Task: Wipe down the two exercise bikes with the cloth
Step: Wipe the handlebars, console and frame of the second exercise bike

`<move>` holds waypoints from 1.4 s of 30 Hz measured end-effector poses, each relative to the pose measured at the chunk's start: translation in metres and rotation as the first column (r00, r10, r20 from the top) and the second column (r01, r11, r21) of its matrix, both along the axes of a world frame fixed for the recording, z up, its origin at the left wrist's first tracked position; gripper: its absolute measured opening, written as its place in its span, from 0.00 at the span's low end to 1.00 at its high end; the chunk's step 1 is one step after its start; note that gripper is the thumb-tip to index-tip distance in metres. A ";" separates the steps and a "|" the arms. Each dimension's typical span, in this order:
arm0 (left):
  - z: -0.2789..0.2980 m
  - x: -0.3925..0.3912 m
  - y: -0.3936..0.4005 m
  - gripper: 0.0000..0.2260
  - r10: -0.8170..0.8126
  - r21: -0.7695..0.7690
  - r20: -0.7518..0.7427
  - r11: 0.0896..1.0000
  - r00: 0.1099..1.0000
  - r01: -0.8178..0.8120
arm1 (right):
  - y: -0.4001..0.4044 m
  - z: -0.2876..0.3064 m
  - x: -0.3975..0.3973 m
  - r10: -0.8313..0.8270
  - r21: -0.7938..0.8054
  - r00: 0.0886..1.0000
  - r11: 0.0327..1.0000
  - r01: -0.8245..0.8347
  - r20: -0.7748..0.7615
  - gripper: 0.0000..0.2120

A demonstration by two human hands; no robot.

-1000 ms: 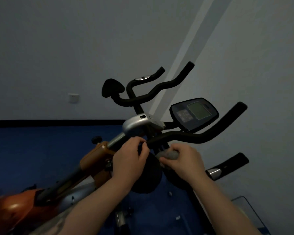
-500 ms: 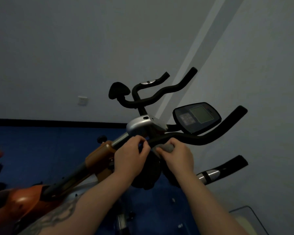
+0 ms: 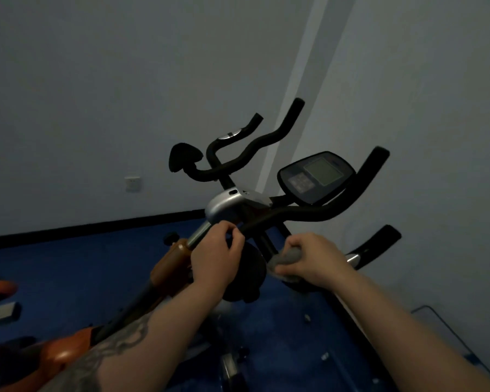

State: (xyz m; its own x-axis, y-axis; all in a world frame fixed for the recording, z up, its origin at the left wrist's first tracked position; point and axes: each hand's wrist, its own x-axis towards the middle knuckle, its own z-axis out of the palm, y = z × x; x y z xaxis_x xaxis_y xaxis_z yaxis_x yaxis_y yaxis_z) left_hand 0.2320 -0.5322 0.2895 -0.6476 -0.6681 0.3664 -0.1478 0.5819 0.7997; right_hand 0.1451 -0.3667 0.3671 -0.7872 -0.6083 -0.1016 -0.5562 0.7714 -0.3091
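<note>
and here we are at the near exercise bike [image 3: 269, 213], the left hand [image 3: 214, 256] clenched round the black handlebar [image 3: 309, 213] just where it meets the silver stem housing [image 3: 227, 205], steadying things. over on the other side the right hand [image 3: 316, 260] has the grey cloth [image 3: 285, 257] bunched tight in its fingers, pressed in low against the dark post under the bars, right beside the round black knob [image 3: 245, 275]. the console [image 3: 316, 176] sits up above, untouched by either hand. the second bike shows only as its own black handlebars [image 3: 238, 157] further back by the wall, with orange frame parts [image 3: 170, 261] running off to the lower left, though which bike those belong to is hard to tell in this gloom. now, the risks: that cloth is a small wad, so a quick pass could skim over the joints and the underside of the bars and leave them dirty. it's a cramped spot too, with posts and brackets crowding the right knuckles, so a hard stroke could snag the cloth or bang the fingers. and a careless swipe upward could catch the console buttons. by the look of it there's plenty of bike left to do.
</note>
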 end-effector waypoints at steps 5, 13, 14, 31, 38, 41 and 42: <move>0.002 -0.001 -0.002 0.06 -0.032 -0.257 -0.024 0.966 0.999 0.024 | -0.031 -0.012 0.005 -0.115 -0.198 0.990 0.975 0.097 -0.082 0.14; 0.004 -0.001 -0.001 0.06 -0.010 -0.231 -0.022 0.973 1.000 0.004 | -0.030 -0.010 -0.010 -0.102 -0.156 0.995 0.983 0.100 -0.005 0.15; 0.005 -0.002 -0.001 0.06 -0.021 -0.251 -0.001 0.968 1.000 0.020 | -0.037 -0.009 -0.009 -0.128 -0.195 0.992 0.973 0.123 -0.012 0.15; 0.005 0.001 -0.004 0.06 -0.132 -0.208 -0.055 0.971 0.990 0.118 | -0.017 -0.010 -0.001 -0.149 -0.169 0.989 0.974 0.150 0.020 0.13; 0.003 0.001 -0.006 0.08 -0.182 -0.186 -0.083 0.969 0.980 0.164 | -0.046 -0.027 0.017 -0.276 -0.293 0.948 0.930 0.222 -0.159 0.12; 0.002 0.002 -0.006 0.07 -0.197 -0.171 -0.096 0.969 0.976 0.179 | -0.025 -0.023 0.013 -0.212 -0.199 0.972 0.962 0.188 -0.105 0.12; 0.002 0.002 -0.005 0.08 -0.203 -0.166 -0.091 0.968 0.975 0.186 | -0.023 -0.018 0.010 -0.207 -0.167 0.975 0.967 0.192 -0.079 0.12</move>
